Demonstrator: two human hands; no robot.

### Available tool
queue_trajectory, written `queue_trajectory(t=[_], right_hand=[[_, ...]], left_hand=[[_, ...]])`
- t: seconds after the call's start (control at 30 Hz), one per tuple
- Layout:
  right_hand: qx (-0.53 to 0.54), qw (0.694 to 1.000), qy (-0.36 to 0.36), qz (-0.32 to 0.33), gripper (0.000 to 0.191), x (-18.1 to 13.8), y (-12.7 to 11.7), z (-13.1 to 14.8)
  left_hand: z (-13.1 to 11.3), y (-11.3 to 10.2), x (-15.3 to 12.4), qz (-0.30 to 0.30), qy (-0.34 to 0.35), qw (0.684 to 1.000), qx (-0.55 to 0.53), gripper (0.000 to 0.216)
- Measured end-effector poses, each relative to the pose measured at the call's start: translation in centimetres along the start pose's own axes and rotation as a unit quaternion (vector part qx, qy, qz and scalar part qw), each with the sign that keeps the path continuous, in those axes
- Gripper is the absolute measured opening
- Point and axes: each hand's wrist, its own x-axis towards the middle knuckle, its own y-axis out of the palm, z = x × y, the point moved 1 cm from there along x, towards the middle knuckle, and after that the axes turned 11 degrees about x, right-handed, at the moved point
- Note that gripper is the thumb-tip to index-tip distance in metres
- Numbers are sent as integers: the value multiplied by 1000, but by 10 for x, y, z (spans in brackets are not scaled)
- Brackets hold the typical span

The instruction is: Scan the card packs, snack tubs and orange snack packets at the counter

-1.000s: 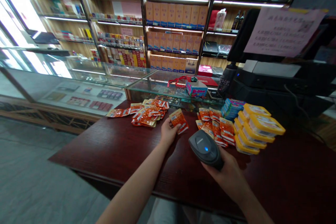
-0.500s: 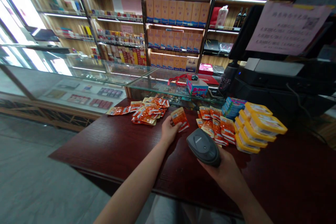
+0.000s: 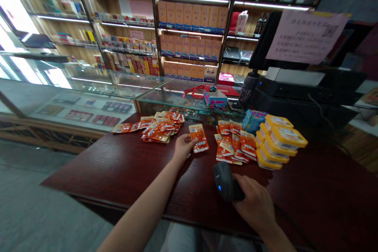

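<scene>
Lit wooden shelves (image 3: 125,25) stocked with boxes stand behind a clear glass display counter (image 3: 174,90), and nearer lies a polished dark red-brown wooden table (image 3: 118,173).

Taking the flat orange-and-cream plastic packet (image 3: 200,139) near the middle of the table as the clock's centre, the counter is at about eleven o'clock. At eight o'clock the left hand (image 3: 183,147) pinches the packet's left edge, its thumb over the film and its fingers curled in close; how far they reach underneath is hidden.

At five o'clock the right hand (image 3: 255,201) is wrapped around the handle of a dark grey plastic handheld scanner (image 3: 223,181) with a small blue light glowing on top. Between nine and ten is a loose heap of similar orange packets (image 3: 161,128); at three, another group of orange packets (image 3: 236,141), and just beyond it stacked yellow-lidded plastic tubs (image 3: 276,141).

The packet looks light and pliable, with shiny film likely to slip under a loose touch. Its thin edge or a corner seems the best hold, leaving the printed face uncovered; squeezing the middle would probably crease it. The scanner looks rigid and heavier, best gripped round its handle.
</scene>
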Motion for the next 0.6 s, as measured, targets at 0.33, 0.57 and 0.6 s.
queue_trajectory(t=[0.33,0.57,0.6], right_hand=[[9,996,-37,-79,39,-3,4,-8],[6,995,-49,-84,38,-4,0,-10],[12,995,-42,-85,37,-4,0,-9]], left_hand=[[-22,39,0,179,-138,974,-17,26],[-20,90,4,118,-165,979,-34,30],[-18,95,4,108,-167,980,-27,30]])
